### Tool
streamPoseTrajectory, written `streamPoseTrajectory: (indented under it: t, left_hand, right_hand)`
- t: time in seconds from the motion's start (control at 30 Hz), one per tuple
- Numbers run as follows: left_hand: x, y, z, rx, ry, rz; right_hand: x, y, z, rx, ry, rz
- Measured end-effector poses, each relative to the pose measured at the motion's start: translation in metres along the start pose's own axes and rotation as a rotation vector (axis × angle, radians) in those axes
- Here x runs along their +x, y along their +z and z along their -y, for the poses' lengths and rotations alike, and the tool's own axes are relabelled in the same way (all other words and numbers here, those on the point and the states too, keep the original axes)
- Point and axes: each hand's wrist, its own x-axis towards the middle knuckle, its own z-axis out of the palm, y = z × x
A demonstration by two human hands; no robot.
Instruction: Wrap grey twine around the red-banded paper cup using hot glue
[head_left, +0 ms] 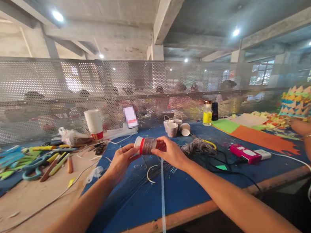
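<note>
Held on its side between both hands is a paper cup point(148, 145) with a white end, a red band and a grey-brown wrapped or patterned section. My left hand point(122, 161) grips the white end, fingers closed on it. At the other end, my right hand point(171, 153) has its thumb and fingers closed on the wrapped section. A pale, narrow strip point(163, 201) runs from below the cup over the table's front edge. Beneath the hands lie thin strands and a white curved piece point(153, 174) on the blue table cover point(124, 214).
Behind stand small handled cups point(172, 128), a cup stack point(94, 122), a phone point(130, 117) and a yellow bottle point(207, 113). Grey cord point(198, 146) and a pink device point(245, 153) lie right. Scissors point(31, 169) lie left. Another person's hands point(306, 128) work at far right.
</note>
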Motion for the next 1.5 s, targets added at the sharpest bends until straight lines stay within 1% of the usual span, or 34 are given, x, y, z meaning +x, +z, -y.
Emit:
streamPoseTrajectory:
  t: [0.2, 0.37, 0.43, 0.57, 0.63, 0.8, 0.87, 0.93, 1.03, 1.1, 1.27, 1.33, 1.4, 1.5]
  left_hand:
    - [0.003, -0.006, 0.005, 0.134, 0.002, -0.083]
    - [0.002, -0.003, 0.003, 0.110, 0.001, -0.070]
    - [0.001, -0.002, 0.001, 0.108, 0.010, -0.051]
    - [0.001, -0.001, 0.001, 0.116, 0.030, -0.031]
    - [0.001, -0.002, 0.001, 0.120, 0.032, -0.032]
    - [0.000, -0.001, -0.001, 0.185, 0.048, -0.043]
    - [0.001, -0.002, -0.002, 0.214, 0.071, -0.056]
    - [0.002, -0.004, -0.001, 0.241, 0.092, -0.085]
    - [0.004, -0.008, 0.001, 0.269, 0.105, -0.161]
    - [0.005, -0.011, 0.004, 0.251, 0.099, -0.205]
    - [0.007, -0.016, 0.008, 0.107, 0.034, -0.269]
    - [0.007, -0.017, 0.008, 0.075, 0.030, -0.303]
    - [0.007, -0.017, 0.007, 0.057, 0.031, -0.329]
    - [0.008, -0.017, 0.007, 0.046, 0.030, -0.353]
  right_hand:
    - [-0.003, 0.003, 0.001, -0.095, -0.105, -0.024]
    - [0.001, -0.002, 0.000, -0.059, -0.115, -0.115]
    - [0.004, -0.002, -0.005, -0.026, -0.080, -0.090]
    - [0.004, 0.000, -0.011, 0.031, 0.006, 0.047]
    - [0.004, 0.001, -0.011, 0.029, 0.022, 0.057]
    - [0.004, -0.003, -0.007, -0.056, 0.044, -0.020]
    - [0.004, -0.004, -0.007, -0.088, 0.030, -0.045]
    - [0.004, -0.005, -0.006, -0.100, 0.001, -0.070]
    - [0.003, -0.007, 0.000, -0.094, -0.051, -0.082]
    - [0.001, -0.007, 0.007, -0.095, -0.108, -0.042]
    - [-0.008, -0.001, 0.019, -0.071, -0.303, 0.221]
    - [-0.009, 0.001, 0.018, -0.085, -0.342, 0.264]
    - [-0.008, 0.000, 0.015, -0.131, -0.319, 0.217]
    - [-0.002, -0.007, 0.003, -0.287, -0.163, 0.046]
